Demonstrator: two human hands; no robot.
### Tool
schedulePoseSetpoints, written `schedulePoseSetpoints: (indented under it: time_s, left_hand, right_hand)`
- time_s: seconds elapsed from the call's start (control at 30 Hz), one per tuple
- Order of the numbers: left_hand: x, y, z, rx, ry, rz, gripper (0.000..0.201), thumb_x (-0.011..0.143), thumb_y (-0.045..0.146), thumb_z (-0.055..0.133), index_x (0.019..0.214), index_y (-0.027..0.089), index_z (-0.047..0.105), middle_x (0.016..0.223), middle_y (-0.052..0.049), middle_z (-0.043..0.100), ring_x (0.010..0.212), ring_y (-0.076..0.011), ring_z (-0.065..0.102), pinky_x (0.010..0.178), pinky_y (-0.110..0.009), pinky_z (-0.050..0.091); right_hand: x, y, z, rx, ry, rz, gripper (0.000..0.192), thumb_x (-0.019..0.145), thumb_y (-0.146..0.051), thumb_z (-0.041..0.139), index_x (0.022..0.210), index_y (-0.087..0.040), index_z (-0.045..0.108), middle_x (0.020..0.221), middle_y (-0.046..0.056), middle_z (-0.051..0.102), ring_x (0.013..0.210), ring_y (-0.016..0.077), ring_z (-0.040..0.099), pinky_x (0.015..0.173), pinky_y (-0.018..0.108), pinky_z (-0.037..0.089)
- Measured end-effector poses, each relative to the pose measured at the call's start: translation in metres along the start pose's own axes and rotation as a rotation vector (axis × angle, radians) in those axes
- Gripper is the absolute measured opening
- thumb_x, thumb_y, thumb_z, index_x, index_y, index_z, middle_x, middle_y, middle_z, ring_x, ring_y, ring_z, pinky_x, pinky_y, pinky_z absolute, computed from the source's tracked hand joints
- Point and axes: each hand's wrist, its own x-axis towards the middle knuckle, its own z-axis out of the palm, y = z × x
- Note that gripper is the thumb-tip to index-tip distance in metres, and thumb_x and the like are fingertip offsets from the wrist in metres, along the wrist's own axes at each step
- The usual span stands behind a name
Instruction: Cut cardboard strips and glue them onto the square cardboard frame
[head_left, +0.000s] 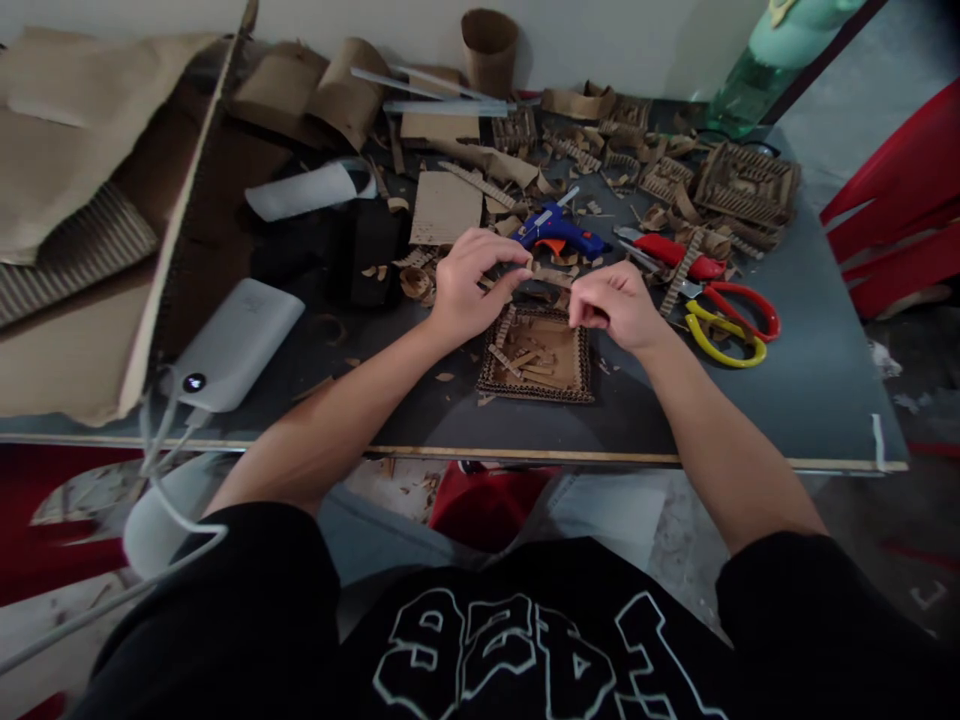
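Note:
My left hand (469, 285) and my right hand (616, 303) meet over a small square cardboard tray (536, 385) with a corrugated rim. Between their fingertips they pinch a thin cardboard strip (551, 277), held just above the tray's far edge. Several short cardboard strips lie inside the tray. A blue glue gun (561, 233) lies right behind my fingers.
Yellow scissors (724, 343), red scissors (742, 303) and a red cutter (679, 255) lie to the right. A white power bank (236, 345) with a cable sits at left. Cardboard sheets (82, 150), scraps, a woven cardboard piece (746, 182) and a paper tube (489, 50) crowd the back.

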Motion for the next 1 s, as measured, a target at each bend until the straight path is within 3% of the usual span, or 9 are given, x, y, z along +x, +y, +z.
schedulePoseSetpoints:
  time_s: [0.1, 0.17, 0.2, 0.37, 0.57, 0.7, 1.0]
  left_hand:
    - [0.000, 0.001, 0.000, -0.004, -0.018, -0.010, 0.027, 0.100, 0.047, 0.060, 0.096, 0.022, 0.069, 0.099, -0.003, 0.079, 0.099, -0.0172, 0.074, 0.096, -0.040, 0.057]
    - [0.000, 0.001, 0.000, -0.009, -0.022, -0.007, 0.028, 0.100, 0.048, 0.060, 0.097, 0.023, 0.069, 0.099, -0.003, 0.079, 0.098, -0.0175, 0.074, 0.095, -0.040, 0.057]
    - [0.000, 0.001, 0.000, -0.013, -0.018, 0.001, 0.027, 0.099, 0.048, 0.060, 0.097, 0.023, 0.069, 0.099, -0.003, 0.079, 0.098, -0.0174, 0.074, 0.094, -0.040, 0.057]
    - [0.000, 0.003, 0.002, -0.042, 0.008, 0.033, 0.023, 0.098, 0.044, 0.064, 0.095, 0.022, 0.070, 0.097, -0.002, 0.080, 0.095, -0.0160, 0.074, 0.091, -0.037, 0.058]
    - [0.001, 0.010, 0.004, -0.064, 0.007, 0.048, 0.026, 0.098, 0.047, 0.063, 0.094, 0.023, 0.070, 0.096, -0.002, 0.080, 0.096, -0.0161, 0.074, 0.093, -0.038, 0.057]
    - [0.001, 0.015, 0.005, -0.105, 0.013, 0.068, 0.025, 0.098, 0.048, 0.063, 0.094, 0.024, 0.069, 0.095, -0.002, 0.080, 0.094, -0.0156, 0.073, 0.093, -0.038, 0.057]
    - [0.000, 0.019, 0.005, -0.028, -0.056, -0.036, 0.044, 0.098, 0.063, 0.054, 0.090, 0.022, 0.069, 0.092, -0.005, 0.079, 0.092, -0.0176, 0.072, 0.092, -0.041, 0.056]
  right_hand:
    - [0.003, 0.000, 0.000, 0.173, 0.081, -0.018, 0.033, 0.086, -0.049, 0.072, 0.098, -0.020, 0.079, 0.041, -0.008, 0.047, 0.035, 0.0054, 0.032, 0.040, 0.023, 0.022]
    - [0.005, 0.002, 0.000, 0.141, 0.118, 0.027, 0.051, 0.082, -0.050, 0.077, 0.124, -0.022, 0.071, 0.043, -0.011, 0.047, 0.037, 0.0062, 0.034, 0.041, 0.022, 0.023]
    - [0.006, 0.003, 0.000, 0.108, 0.115, 0.059, 0.057, 0.080, -0.050, 0.080, 0.129, -0.022, 0.069, 0.043, -0.011, 0.048, 0.038, 0.0063, 0.035, 0.041, 0.021, 0.023]
    - [0.006, 0.007, 0.010, 0.018, 0.062, 0.127, 0.053, 0.073, -0.059, 0.085, 0.100, -0.015, 0.075, 0.045, -0.008, 0.051, 0.039, 0.0043, 0.038, 0.041, 0.021, 0.025]
    - [0.005, 0.006, 0.021, 0.008, 0.161, 0.133, 0.053, 0.069, -0.063, 0.086, 0.083, -0.014, 0.073, 0.049, -0.006, 0.058, 0.036, 0.0030, 0.042, 0.037, 0.019, 0.029]
    - [0.005, 0.002, 0.022, 0.080, 0.165, 0.100, 0.051, 0.065, -0.062, 0.089, 0.076, -0.015, 0.073, 0.049, -0.005, 0.059, 0.036, 0.0025, 0.043, 0.036, 0.018, 0.030]
    - [0.007, 0.000, 0.024, 0.139, 0.167, 0.115, 0.051, 0.061, -0.062, 0.091, 0.071, -0.016, 0.072, 0.048, -0.006, 0.059, 0.036, 0.0024, 0.043, 0.035, 0.018, 0.029]
